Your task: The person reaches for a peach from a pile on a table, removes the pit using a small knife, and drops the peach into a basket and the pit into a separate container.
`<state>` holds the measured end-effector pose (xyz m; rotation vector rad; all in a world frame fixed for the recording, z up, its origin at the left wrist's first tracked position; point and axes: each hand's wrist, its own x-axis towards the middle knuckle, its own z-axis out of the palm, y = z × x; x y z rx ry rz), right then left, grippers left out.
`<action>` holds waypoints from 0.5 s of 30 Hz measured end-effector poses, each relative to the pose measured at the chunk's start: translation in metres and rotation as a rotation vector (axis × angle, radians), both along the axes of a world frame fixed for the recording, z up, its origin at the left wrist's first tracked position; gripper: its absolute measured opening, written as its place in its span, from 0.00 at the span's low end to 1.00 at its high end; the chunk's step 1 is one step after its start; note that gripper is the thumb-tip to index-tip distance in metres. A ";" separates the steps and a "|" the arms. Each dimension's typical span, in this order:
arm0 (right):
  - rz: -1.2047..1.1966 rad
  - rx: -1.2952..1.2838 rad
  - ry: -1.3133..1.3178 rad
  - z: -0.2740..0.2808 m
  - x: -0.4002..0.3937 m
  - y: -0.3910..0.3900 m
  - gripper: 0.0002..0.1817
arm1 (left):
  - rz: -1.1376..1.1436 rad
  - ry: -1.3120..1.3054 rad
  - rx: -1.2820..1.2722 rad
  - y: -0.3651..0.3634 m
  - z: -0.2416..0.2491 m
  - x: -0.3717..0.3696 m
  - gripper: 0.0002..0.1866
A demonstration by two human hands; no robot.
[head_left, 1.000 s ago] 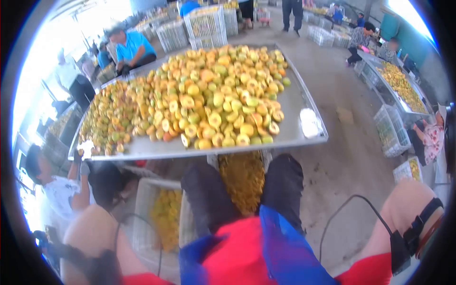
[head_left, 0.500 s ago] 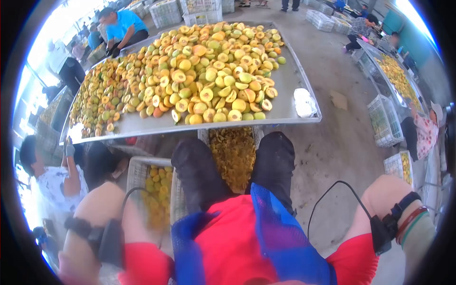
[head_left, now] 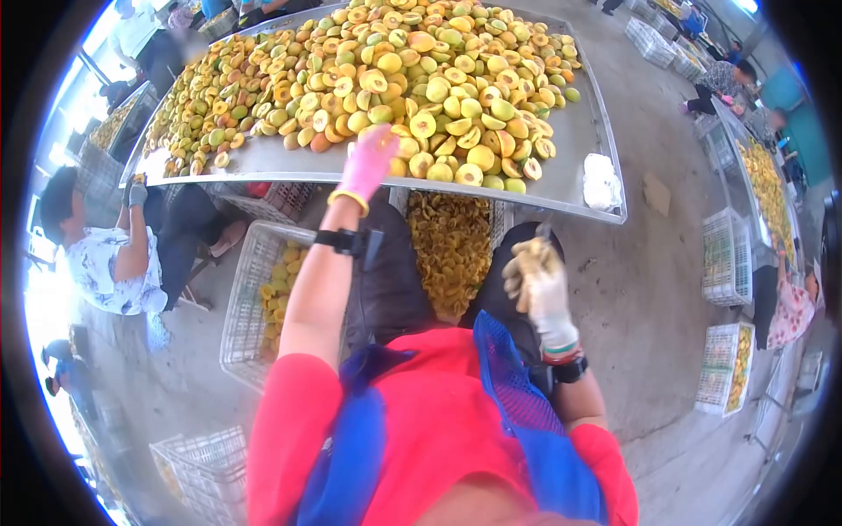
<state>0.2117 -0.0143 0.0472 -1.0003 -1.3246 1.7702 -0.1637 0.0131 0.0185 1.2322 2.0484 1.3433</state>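
Observation:
My left hand [head_left: 370, 159], in a pink glove, reaches over the table's front edge to the near side of a heap of yellow-orange, apricot-like fruit [head_left: 421, 124]. Motion blurs its fingers. Over my right thigh is my right hand [head_left: 537, 279], in a soiled white and yellow glove, with its fingers curled. A small dark tip shows above them; what the hand grips I cannot tell. Many of the fruits are cut in half, with brown hollows showing. Between my legs a crate holds browned fruit pieces [head_left: 449, 245].
The metal table [head_left: 254, 162] has a raised rim and a white bundle [head_left: 602, 182] at its right corner. A white crate [head_left: 235, 307] with fruit stands by my left leg. A person [head_left: 114, 263] sits at left. More crates [head_left: 726, 368] and another fruit table [head_left: 761, 188] stand at right.
Both hands have come forward from out at the sides: the left to the fruit heap, the right over my thigh. The view has tipped down, and the table appears higher.

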 end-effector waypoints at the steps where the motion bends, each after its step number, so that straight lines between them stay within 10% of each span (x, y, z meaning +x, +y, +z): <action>1: 0.038 -0.047 -0.041 -0.010 -0.005 -0.005 0.08 | 0.005 0.272 -0.025 0.013 -0.049 -0.004 0.26; 6: 0.070 -0.185 -0.061 -0.034 -0.002 -0.014 0.09 | -0.116 0.659 -0.344 0.054 -0.074 0.035 0.32; 15: 0.004 -0.211 -0.151 -0.039 0.002 -0.009 0.11 | -0.105 0.605 -0.550 0.076 -0.071 0.030 0.26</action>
